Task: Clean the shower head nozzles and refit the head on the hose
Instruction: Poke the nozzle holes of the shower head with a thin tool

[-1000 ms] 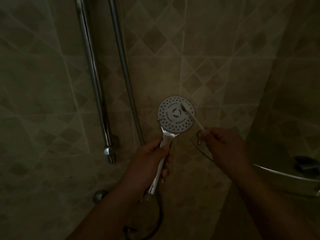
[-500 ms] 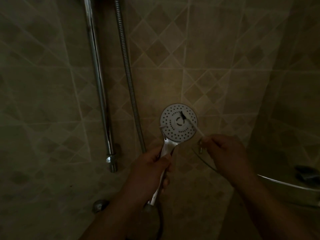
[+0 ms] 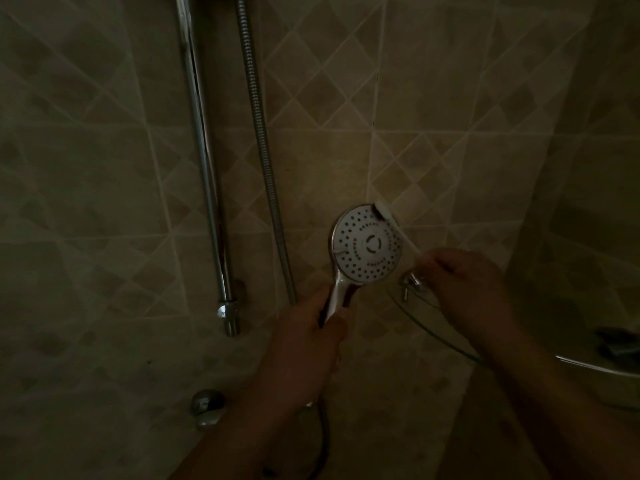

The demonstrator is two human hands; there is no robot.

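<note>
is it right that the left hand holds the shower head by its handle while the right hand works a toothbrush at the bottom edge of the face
Not quite. In the head view the toothbrush sits at the top edge of the shower head, not the bottom. The left hand grips the handle; the right hand holds the brush.

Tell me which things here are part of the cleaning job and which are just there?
In use:
- shower head, handle gripped by the left hand
- small white brush, at the face's upper edge, held by the right hand
- hose, hanging along the wall

Just there:
- chrome rail
- glass corner shelf
- round chrome wall fitting
</note>
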